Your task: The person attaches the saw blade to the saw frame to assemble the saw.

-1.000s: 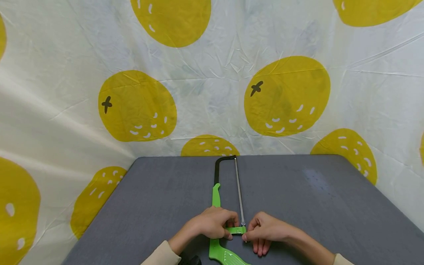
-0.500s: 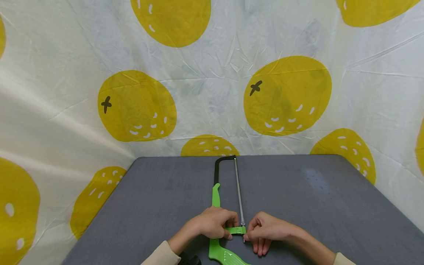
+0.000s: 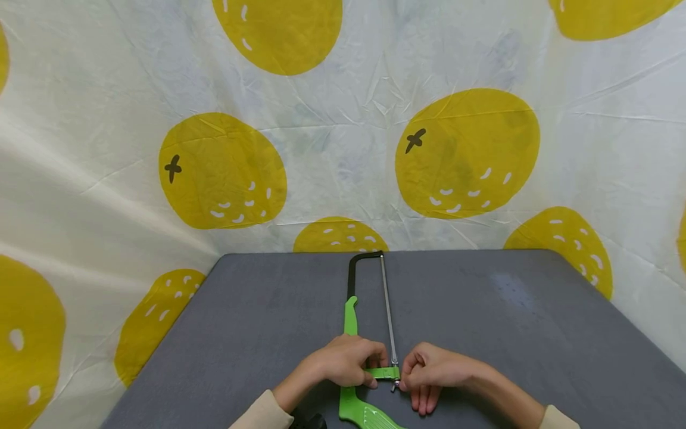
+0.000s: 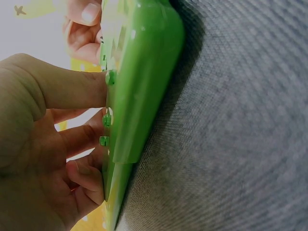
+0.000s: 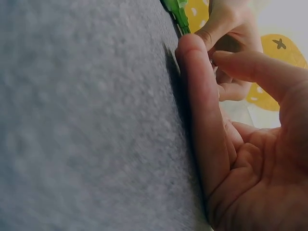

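From here I see the saw (image 3: 351,319) lying on the table (image 3: 257,322), its green frame under the left hand (image 3: 346,361), thumb and fingers holding it; by the right end of the crosspiece (image 3: 383,373), the right hand (image 3: 435,372) pinches the small nut (image 3: 395,386) narrowly between thumb and forefinger

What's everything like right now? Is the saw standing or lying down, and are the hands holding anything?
Hacksaw: lying on its side.
Blade: straight, mounted in the hacksaw.
Metal fitting: poking out.
Left hand: gripping the hacksaw.
Right hand: fingertips at the metal fitting, grip unclear.
Table: marked by a pale patch.
Cloth: hanging, creased.
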Demonstrator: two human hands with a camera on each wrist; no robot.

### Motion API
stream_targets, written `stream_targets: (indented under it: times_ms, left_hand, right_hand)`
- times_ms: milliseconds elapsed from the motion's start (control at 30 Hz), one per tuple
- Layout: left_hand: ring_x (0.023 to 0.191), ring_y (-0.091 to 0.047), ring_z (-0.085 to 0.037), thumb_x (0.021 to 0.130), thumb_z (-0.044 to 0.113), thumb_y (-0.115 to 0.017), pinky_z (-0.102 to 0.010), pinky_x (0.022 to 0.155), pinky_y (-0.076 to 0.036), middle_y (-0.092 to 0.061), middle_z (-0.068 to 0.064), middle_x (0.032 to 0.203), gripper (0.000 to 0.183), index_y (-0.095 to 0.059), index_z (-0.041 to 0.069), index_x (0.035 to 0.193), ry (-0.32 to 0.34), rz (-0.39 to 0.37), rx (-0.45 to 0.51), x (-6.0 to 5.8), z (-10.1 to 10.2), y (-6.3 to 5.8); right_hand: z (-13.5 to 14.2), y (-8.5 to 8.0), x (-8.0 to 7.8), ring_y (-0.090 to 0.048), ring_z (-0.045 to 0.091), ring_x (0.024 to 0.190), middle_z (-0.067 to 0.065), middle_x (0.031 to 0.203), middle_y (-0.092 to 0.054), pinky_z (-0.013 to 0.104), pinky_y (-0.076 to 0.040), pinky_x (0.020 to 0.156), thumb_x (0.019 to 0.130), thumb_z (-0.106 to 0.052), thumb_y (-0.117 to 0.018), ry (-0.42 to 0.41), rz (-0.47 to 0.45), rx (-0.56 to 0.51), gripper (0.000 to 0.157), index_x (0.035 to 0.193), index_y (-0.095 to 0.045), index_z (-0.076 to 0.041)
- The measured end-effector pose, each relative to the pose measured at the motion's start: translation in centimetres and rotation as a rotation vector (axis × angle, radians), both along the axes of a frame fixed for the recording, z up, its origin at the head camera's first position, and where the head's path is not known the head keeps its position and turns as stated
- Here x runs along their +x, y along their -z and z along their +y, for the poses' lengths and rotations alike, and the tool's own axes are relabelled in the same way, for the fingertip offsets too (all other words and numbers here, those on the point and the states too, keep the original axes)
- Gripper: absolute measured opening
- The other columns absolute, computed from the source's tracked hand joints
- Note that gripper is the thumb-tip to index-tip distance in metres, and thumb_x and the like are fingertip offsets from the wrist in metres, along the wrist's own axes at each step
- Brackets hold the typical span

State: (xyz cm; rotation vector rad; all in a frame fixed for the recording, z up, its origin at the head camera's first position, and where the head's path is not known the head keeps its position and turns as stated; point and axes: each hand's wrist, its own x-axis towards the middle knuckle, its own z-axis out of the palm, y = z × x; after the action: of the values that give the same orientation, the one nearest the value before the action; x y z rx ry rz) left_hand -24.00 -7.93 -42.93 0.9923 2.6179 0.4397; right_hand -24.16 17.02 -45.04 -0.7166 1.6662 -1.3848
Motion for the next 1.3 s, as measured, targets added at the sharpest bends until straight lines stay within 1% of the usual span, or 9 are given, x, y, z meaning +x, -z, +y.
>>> stream_targets:
  times_ms: [133, 400, 500, 700, 800, 900, 967, 1133, 1300]
  left_hand:
    - [0.069, -0.053, 0.006, 0.085, 0.029, -0.085, -0.018, 0.066, -0.043, -0.063, 0.022, 0.081, 0.023, -0.067, 0.033, 0.1, 0.005, 0.002, -0.002, 0.06, 0.14, -0.19]
    - [0.072, -0.055, 0.005, 0.085, 0.029, -0.084, -0.019, 0.068, -0.045, -0.064, 0.021, 0.084, 0.024, -0.068, 0.033, 0.102, -0.015, 0.0, 0.001, -0.01, 0.03, -0.29]
    - [0.072, -0.055, 0.005, 0.086, 0.029, -0.084, -0.019, 0.068, -0.046, -0.064, 0.021, 0.084, 0.024, -0.068, 0.033, 0.102, -0.014, -0.003, 0.004, -0.07, -0.05, -0.23]
    - [0.071, -0.054, 0.005, 0.086, 0.029, -0.084, -0.019, 0.067, -0.045, -0.063, 0.021, 0.083, 0.023, -0.068, 0.033, 0.102, 0.002, -0.006, 0.004, -0.15, -0.02, -0.18]
    - [0.072, -0.055, 0.005, 0.086, 0.03, -0.084, -0.019, 0.068, -0.045, -0.064, 0.021, 0.084, 0.023, -0.068, 0.033, 0.102, 0.0, -0.002, -0.002, -0.11, -0.01, -0.16]
    - [0.072, -0.054, 0.005, 0.086, 0.03, -0.084, -0.019, 0.068, -0.045, -0.063, 0.021, 0.083, 0.023, -0.067, 0.034, 0.102, -0.004, 0.008, -0.008, -0.11, 0.03, -0.24]
    - [0.072, -0.054, 0.005, 0.085, 0.03, -0.084, -0.018, 0.068, -0.045, -0.063, 0.022, 0.083, 0.023, -0.067, 0.033, 0.101, -0.004, 0.015, -0.009, -0.1, 0.02, -0.29]
    - [0.07, -0.054, 0.006, 0.085, 0.03, -0.084, -0.018, 0.068, -0.044, -0.063, 0.022, 0.082, 0.023, -0.067, 0.033, 0.101, 0.003, 0.01, -0.005, -0.06, -0.06, -0.34]
    - [0.07, -0.053, 0.006, 0.086, 0.029, -0.084, -0.018, 0.067, -0.044, -0.063, 0.022, 0.082, 0.023, -0.068, 0.033, 0.102, 0.006, 0.0, 0.002, 0.0, -0.07, -0.34]
  right_hand:
    - [0.05, -0.1, -0.03, -0.07, 0.003, 0.057, -0.002, 0.067, -0.071, 0.022, -0.056, 0.053, 0.094, -0.008, -0.061, -0.008, -0.018, 0.006, 0.025, 0.101, -0.067, 0.016]
    - [-0.2, -0.19, -0.24, -0.07, 0.005, 0.058, -0.002, 0.066, -0.072, 0.022, -0.056, 0.052, 0.091, -0.004, -0.06, 0.001, 0.003, 0.014, 0.026, 0.1, -0.063, 0.02]
    - [-0.23, -0.2, -0.29, -0.07, 0.005, 0.058, -0.001, 0.066, -0.072, 0.022, -0.056, 0.052, 0.091, -0.003, -0.059, 0.001, -0.001, 0.011, 0.023, 0.098, -0.063, 0.019]
    - [-0.14, -0.02, -0.23, -0.07, 0.004, 0.057, -0.002, 0.066, -0.072, 0.022, -0.056, 0.052, 0.092, -0.001, -0.061, -0.001, -0.009, -0.005, 0.014, 0.095, -0.063, 0.013]
    - [-0.17, 0.07, -0.17, -0.07, 0.004, 0.057, -0.002, 0.066, -0.071, 0.022, -0.056, 0.051, 0.092, -0.002, -0.062, -0.002, -0.006, -0.008, 0.02, 0.095, -0.061, 0.018]
    - [-0.19, 0.05, -0.19, -0.07, 0.003, 0.057, -0.003, 0.065, -0.071, 0.021, -0.055, 0.051, 0.093, -0.003, -0.063, -0.008, 0.0, -0.009, 0.029, 0.098, -0.058, 0.025]
    - [-0.18, 0.02, -0.21, -0.069, 0.003, 0.057, -0.003, 0.065, -0.071, 0.021, -0.055, 0.051, 0.093, -0.004, -0.063, -0.011, -0.001, -0.011, 0.033, 0.099, -0.056, 0.028]
    - [-0.1, 0.03, -0.22, -0.069, 0.002, 0.057, -0.004, 0.066, -0.071, 0.02, -0.055, 0.052, 0.093, -0.003, -0.062, -0.022, -0.011, -0.019, 0.033, 0.101, -0.057, 0.029]
    - [-0.04, 0.07, -0.15, -0.07, 0.002, 0.057, -0.004, 0.065, -0.071, 0.021, -0.055, 0.052, 0.094, -0.003, -0.062, -0.02, -0.014, -0.022, 0.031, 0.101, -0.059, 0.027]
